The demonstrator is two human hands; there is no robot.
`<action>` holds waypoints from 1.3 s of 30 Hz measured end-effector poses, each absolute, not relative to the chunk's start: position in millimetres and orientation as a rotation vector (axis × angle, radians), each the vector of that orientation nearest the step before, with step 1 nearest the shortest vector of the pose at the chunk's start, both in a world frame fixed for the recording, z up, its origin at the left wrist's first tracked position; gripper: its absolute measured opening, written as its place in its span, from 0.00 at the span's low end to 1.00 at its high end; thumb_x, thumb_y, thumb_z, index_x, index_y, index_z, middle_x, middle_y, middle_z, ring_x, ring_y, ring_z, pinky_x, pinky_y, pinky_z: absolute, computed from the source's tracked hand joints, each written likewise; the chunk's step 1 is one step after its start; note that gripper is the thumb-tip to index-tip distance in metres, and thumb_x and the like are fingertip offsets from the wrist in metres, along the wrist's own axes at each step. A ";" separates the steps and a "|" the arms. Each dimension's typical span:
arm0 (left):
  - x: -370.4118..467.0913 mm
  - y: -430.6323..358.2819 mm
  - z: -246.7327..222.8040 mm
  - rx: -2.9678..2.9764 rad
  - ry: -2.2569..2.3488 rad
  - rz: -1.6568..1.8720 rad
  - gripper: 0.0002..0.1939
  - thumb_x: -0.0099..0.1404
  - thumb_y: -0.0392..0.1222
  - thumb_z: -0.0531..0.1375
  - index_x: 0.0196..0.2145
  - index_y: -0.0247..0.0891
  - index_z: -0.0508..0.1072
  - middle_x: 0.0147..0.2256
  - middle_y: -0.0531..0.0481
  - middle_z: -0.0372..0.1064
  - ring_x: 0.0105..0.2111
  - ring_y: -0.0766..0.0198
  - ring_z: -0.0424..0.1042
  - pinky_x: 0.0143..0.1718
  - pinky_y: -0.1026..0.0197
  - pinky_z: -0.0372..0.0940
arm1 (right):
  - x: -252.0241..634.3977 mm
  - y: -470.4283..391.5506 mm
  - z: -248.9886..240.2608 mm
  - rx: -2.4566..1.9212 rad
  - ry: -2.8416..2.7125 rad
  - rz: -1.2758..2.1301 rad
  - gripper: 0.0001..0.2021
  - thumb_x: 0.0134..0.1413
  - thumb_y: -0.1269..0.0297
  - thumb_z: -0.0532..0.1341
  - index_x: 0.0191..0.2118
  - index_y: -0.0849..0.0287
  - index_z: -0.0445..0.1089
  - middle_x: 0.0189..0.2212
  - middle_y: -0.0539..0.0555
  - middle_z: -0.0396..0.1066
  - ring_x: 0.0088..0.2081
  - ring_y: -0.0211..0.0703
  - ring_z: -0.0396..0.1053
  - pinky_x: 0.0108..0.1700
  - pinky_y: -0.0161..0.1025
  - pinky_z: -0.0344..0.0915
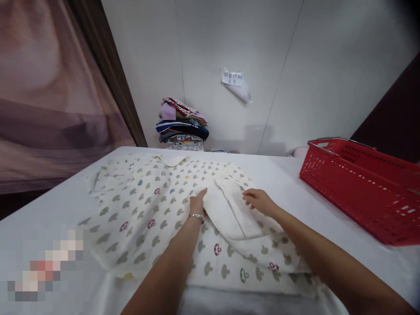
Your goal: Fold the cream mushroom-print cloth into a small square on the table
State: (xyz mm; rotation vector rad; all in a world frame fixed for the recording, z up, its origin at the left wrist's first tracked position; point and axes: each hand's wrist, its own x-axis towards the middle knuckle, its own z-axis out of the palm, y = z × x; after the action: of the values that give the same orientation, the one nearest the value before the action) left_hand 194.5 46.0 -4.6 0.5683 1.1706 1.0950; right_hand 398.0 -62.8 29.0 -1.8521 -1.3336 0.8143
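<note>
Mushroom-print shirt [144, 210] on table [278, 173], part-folded | left hand [197, 204] at fold, hold unclear | right hand [261, 202] loosely parted

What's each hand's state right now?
Left hand: at the white fold of the printed garment; fingers partly hidden, grip can't be told.
Right hand: open, fingers loosely bent by the fold, nothing visibly held.

Close head view, forward-down over shirt [169, 210]

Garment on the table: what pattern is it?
The garment is white, printed with grey and some coloured mushrooms; clearest in head view.
</note>
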 end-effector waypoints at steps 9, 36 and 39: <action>177.9 62.4 -17.4 1.150 1.179 1.396 0.11 0.52 0.41 0.63 0.35 0.39 0.74 0.40 0.47 0.72 0.47 0.56 0.68 0.50 0.55 0.62 | 395.9 15.9 6.7 -2.215 -1.410 0.552 0.06 0.41 0.65 0.62 0.28 0.62 0.70 0.26 0.55 0.70 0.32 0.46 0.68 0.32 0.36 0.58; 185.9 44.4 19.1 1.675 1.097 1.341 0.12 0.61 0.43 0.53 0.25 0.39 0.72 0.26 0.53 0.64 0.30 0.66 0.64 0.35 0.65 0.59 | 284.8 -2.4 15.6 -1.278 -1.221 0.549 0.10 0.50 0.62 0.56 0.38 0.59 0.66 0.33 0.52 0.69 0.34 0.40 0.65 0.38 0.37 0.64; 187.9 40.8 21.2 1.709 1.067 1.304 0.13 0.62 0.42 0.51 0.24 0.38 0.71 0.25 0.53 0.64 0.29 0.66 0.64 0.34 0.65 0.58 | 283.1 -5.0 11.7 -1.287 -1.255 0.481 0.09 0.51 0.62 0.56 0.37 0.59 0.66 0.33 0.52 0.69 0.34 0.40 0.64 0.38 0.37 0.64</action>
State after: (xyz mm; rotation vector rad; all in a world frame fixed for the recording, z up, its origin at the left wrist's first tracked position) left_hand 187.9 40.8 21.2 1.7086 1.0668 1.3045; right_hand 283.1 -5.0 11.7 -1.2869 -1.2551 0.4813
